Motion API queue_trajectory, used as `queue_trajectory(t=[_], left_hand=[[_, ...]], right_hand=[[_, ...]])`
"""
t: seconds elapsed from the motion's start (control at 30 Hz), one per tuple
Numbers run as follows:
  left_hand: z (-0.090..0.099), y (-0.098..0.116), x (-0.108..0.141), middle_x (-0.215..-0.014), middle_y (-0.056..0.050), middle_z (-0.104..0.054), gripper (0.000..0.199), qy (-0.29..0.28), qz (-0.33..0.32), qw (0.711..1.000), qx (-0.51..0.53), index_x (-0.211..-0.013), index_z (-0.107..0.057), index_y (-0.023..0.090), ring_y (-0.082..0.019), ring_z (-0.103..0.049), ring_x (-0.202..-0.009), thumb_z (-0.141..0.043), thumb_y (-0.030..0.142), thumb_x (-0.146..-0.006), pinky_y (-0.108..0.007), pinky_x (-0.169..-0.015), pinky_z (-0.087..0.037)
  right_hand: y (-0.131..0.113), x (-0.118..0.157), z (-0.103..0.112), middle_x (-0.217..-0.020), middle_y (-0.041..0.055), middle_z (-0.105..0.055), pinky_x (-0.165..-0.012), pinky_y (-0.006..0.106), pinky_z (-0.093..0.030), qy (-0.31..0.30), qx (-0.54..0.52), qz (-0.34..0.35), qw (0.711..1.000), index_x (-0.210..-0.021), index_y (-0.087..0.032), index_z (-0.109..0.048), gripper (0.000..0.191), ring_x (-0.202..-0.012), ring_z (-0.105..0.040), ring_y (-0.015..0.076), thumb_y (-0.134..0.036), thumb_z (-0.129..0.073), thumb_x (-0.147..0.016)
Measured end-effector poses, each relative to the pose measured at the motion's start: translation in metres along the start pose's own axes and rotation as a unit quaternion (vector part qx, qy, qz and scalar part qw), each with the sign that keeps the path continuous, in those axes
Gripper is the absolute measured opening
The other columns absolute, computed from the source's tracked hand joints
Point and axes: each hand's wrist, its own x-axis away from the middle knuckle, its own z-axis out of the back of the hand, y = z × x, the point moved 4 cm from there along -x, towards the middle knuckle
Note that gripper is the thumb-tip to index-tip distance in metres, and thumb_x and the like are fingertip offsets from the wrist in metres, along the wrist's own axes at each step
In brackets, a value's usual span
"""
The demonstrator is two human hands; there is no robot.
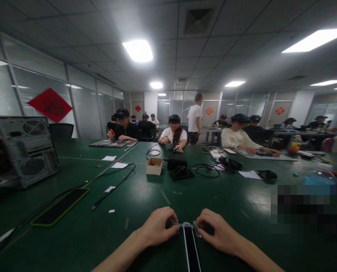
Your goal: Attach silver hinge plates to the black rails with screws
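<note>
Left hand (pixel 160 227): thumb and fingertips pinched on the left end of a small metallic fitting (pixel 186 224).
Right hand (pixel 216 230): thumb and fingers pinching the fitting's right end.
Dark strip (pixel 191 245): long, pale-edged, between the forearms, far end at the fitting; whether it touches the green desk (pixel 145 196) cannot be told.
Open box (pixel 154 168): beyond the hands, just left of a black device (pixel 177 162).
Green-rimmed phone (pixel 61 207): flat, left of the hands.
Computer case (pixel 32 151): far left.
Seated person (pixel 168 133): across the desk, white top.
</note>
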Motion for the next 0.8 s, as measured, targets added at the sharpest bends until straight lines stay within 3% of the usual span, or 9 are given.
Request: queue_trajectory(t=[0.23,0.47,0.8], left_hand=[[-0.0049,-0.0039,-0.0002,-0.087,-0.001,-0.063,0.013,0.004,-0.003,1.000,-0.003,-0.091,-0.062,0.017,-0.015,-0.056,-0.077,-0.061,0.023,-0.079,-0.024,-0.069,-0.042],[0.0019,0.0015,0.0007,-0.088,-0.002,-0.062,0.012,0.009,0.018,1.000,0.005,-0.090,-0.062,0.017,-0.016,-0.056,-0.079,-0.059,0.023,-0.080,-0.026,-0.071,-0.042],[-0.0045,-0.0024,-0.0022,-0.083,-0.002,-0.061,0.009,0.030,-0.022,0.999,0.024,-0.086,-0.061,0.016,-0.014,-0.055,-0.074,-0.058,0.023,-0.081,-0.024,-0.066,-0.042]], right_hand=[[0.0016,0.0003,-0.0007,-0.087,0.0055,-0.060,-0.070,0.029,-0.046,0.004,0.004,-0.006,1.000,-0.088,-0.017,-0.063,0.010,-0.080,-0.056,0.0170,-0.020,-0.054,-0.083],[-0.0028,0.0000,0.0017,-0.087,0.0064,-0.060,-0.070,0.029,-0.046,-0.003,0.000,-0.008,1.000,-0.088,-0.016,-0.063,0.011,-0.080,-0.056,0.0173,-0.018,-0.053,-0.083],[0.0020,0.0006,0.0016,-0.090,0.0063,-0.061,-0.072,0.031,-0.046,0.005,0.030,0.002,1.000,-0.090,-0.017,-0.062,0.011,-0.082,-0.055,0.0178,-0.022,-0.053,-0.084]])
